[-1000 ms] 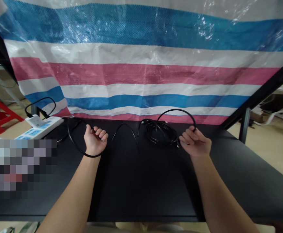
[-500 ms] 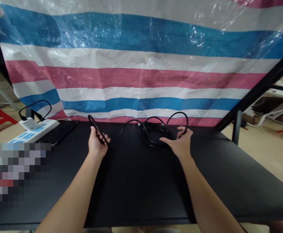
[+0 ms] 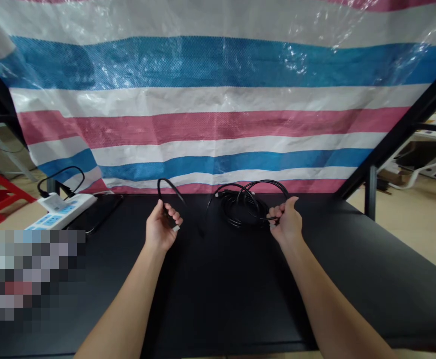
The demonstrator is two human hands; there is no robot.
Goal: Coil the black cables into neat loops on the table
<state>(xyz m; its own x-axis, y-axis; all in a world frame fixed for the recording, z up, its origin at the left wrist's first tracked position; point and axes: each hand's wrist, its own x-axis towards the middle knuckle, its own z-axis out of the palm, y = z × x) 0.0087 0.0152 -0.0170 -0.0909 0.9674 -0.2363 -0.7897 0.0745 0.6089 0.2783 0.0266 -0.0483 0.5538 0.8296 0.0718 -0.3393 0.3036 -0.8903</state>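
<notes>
A black cable [image 3: 236, 222] lies in a loose coil on the black tabletop [image 3: 218, 279], near its back edge. My left hand [image 3: 161, 224] is left of the coil, fingers curled around a stretch of cable that arches up and over behind it. A small pale connector [image 3: 176, 228] shows at the little-finger side of that hand. My right hand [image 3: 287, 222], thumb up, is closed on cable loops at the coil's right side. Another light-coloured plug end [image 3: 217, 195] sits at the back of the coil.
A white power strip [image 3: 63, 212] with a charger [image 3: 51, 202] plugged in stands at the back left, beside a dark phone [image 3: 96, 214]. A striped plastic sheet [image 3: 214, 124] hangs behind the table on a black frame [image 3: 370, 192]. A red stool [image 3: 1, 197] is at far left.
My left hand has moved right, towards the coil. My right hand has turned thumb-up and closed from a spread grip, and the cable loops beside it have shifted.
</notes>
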